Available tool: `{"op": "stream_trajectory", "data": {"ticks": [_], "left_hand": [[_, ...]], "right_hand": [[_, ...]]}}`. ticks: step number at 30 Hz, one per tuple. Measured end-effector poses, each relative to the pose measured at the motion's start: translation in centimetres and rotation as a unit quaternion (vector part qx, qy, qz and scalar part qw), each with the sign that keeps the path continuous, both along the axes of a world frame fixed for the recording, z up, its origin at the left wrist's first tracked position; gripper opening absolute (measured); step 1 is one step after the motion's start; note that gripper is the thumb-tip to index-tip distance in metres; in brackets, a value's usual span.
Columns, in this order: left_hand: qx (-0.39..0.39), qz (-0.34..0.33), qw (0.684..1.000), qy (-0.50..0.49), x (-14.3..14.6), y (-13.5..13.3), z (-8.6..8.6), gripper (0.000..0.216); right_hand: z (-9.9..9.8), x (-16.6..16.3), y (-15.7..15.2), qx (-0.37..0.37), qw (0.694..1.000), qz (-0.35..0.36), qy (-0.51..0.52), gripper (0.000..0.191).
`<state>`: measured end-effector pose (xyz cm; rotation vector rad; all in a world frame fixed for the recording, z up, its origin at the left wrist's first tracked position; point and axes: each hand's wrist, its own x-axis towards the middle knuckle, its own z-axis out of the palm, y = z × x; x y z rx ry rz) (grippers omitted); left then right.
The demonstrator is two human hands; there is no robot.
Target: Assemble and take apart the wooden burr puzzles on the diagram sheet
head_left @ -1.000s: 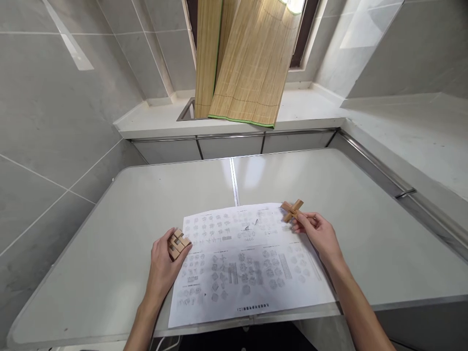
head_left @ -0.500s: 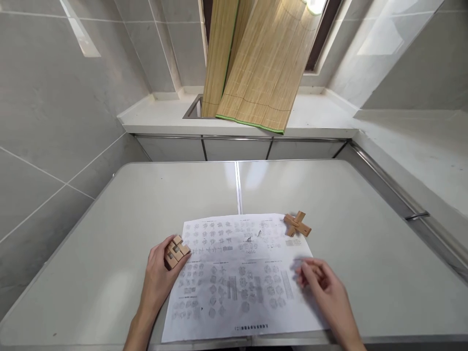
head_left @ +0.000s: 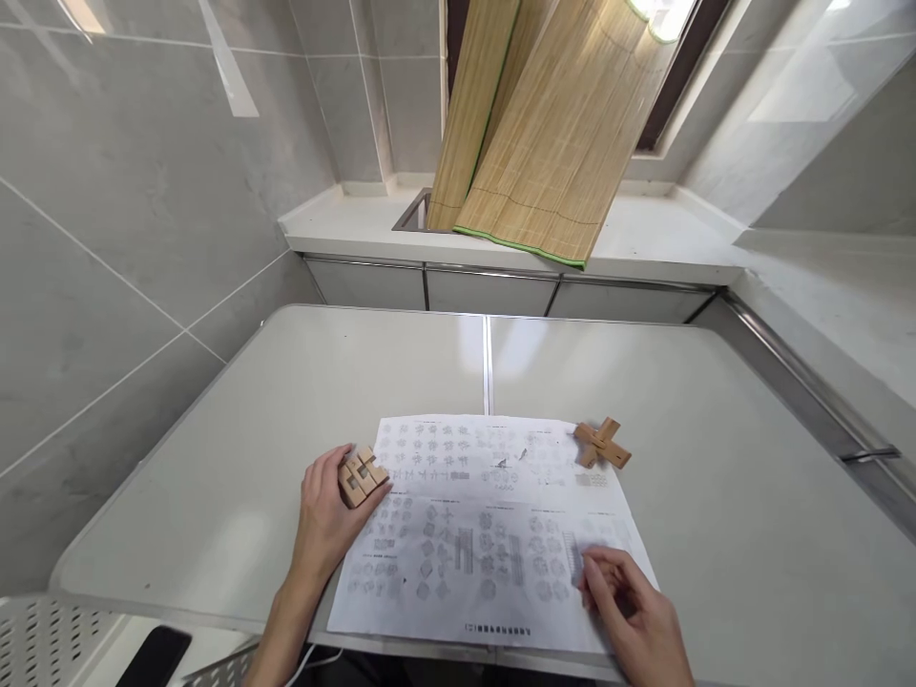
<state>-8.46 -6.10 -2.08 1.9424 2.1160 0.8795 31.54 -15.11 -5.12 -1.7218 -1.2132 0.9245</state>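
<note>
My left hand [head_left: 327, 506] is wrapped round a flat block of interlocking wooden puzzle pieces [head_left: 364, 475], holding it at the left edge of the printed instruction sheet [head_left: 444, 611]. Notches show between the pieces. At the sheet's lower right is my right hand [head_left: 634, 611], its fingers curled in loosely towards the thumb; I see nothing between them. A cross-shaped wooden puzzle [head_left: 602, 444] lies at the sheet's upper right corner, apart from both hands. Rows of small puzzle diagrams cover the paper.
The sheet lies on a pale folding table [head_left: 687, 382] with a seam [head_left: 488, 367] down its middle. Beyond stand a white counter [head_left: 343, 224] and a hanging bamboo mat [head_left: 544, 143]. A black phone-like object [head_left: 154, 658] is below the table's left front edge.
The view has shifted, bringing the black object at the lower left into sight. My right hand has moved down along the sheet's right side. My left hand keeps its hold on the block.
</note>
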Motion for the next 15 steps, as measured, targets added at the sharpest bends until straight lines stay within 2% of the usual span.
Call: {"op": "stream_trajectory", "data": {"ticks": [3, 6, 15], "left_hand": [[0.007, 0.018, 1.0, 0.018, -0.1, 0.0, -0.3, 0.074], [0.006, 0.0, 1.0, 0.025, -0.3, 0.1, -0.6, 0.068], [0.003, -0.019, 1.0, -0.008, -0.3, 0.1, -0.1, 0.063]], "right_hand": [[-0.4, 0.6, 0.1, 0.005, 1.0, 0.031, -0.002, 0.044], [-0.4, 0.7, 0.3, 0.016, 0.999, 0.03, -0.006, 0.046], [1.0, -0.5, 0.2, 0.026, 0.999, 0.012, 0.03, 0.047]]}}
